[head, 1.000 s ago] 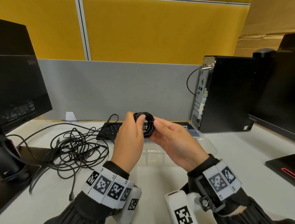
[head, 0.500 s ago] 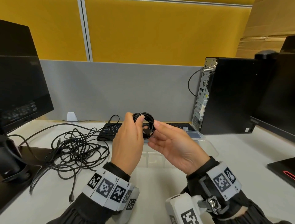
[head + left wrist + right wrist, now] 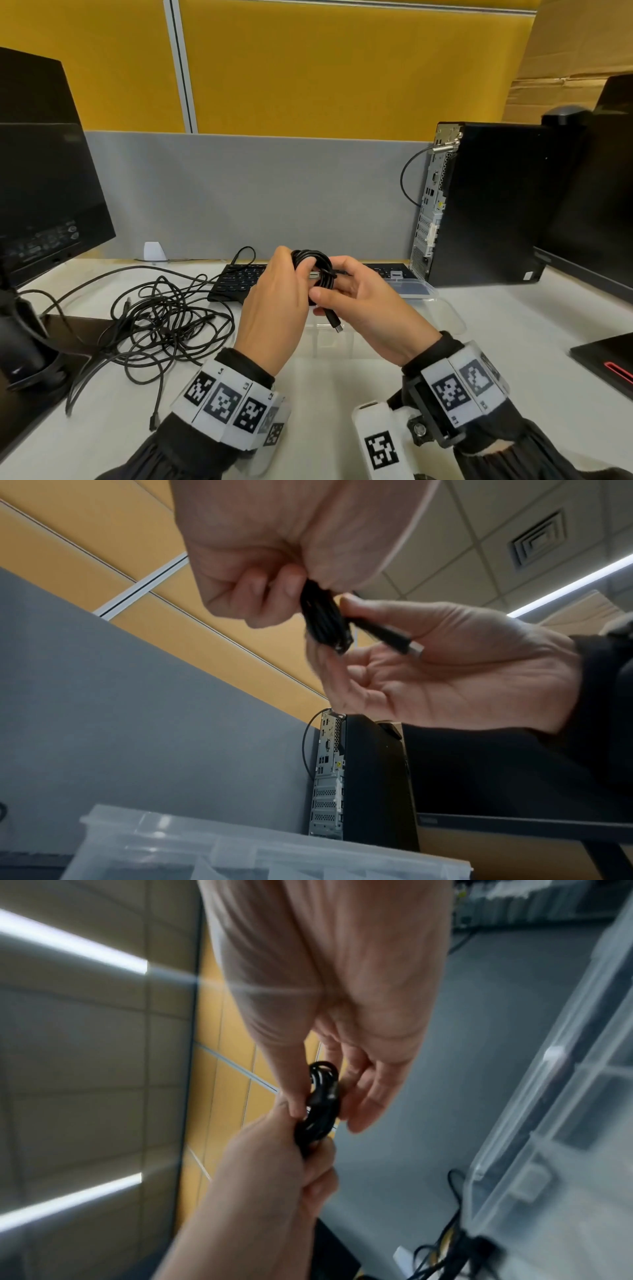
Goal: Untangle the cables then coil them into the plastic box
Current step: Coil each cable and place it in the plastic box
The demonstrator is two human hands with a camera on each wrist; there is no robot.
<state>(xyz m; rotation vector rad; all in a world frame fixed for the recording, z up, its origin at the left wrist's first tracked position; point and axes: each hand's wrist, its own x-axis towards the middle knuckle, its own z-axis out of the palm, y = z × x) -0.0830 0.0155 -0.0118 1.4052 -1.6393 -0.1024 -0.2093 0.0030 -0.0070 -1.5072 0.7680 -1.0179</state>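
While the coil (image 3: 313, 270) was a plain ring between the hands a second ago, its free end now runs across the bundle, and the plug (image 3: 334, 322) hangs out at 6 o'clock of the coil. I judge that the end is being wrapped round or tucked through the loops to lock them, so this cable looks nearly ready to go down into the plastic box (image 3: 424, 294), which sits on the desk right under the hands.

The left hand (image 3: 274, 315) has its fingers curled round the 9 o'clock side of the coil, clamped on it. The right hand (image 3: 366, 308) is half open: its thumb presses the cable against the fingers by the plug, the rest of the fingers cupped behind the coil. The hands are together, touching over the coil.

At 9 o'clock of the hands, the tangled cables (image 3: 161, 318) lie on the desk, still to be sorted.
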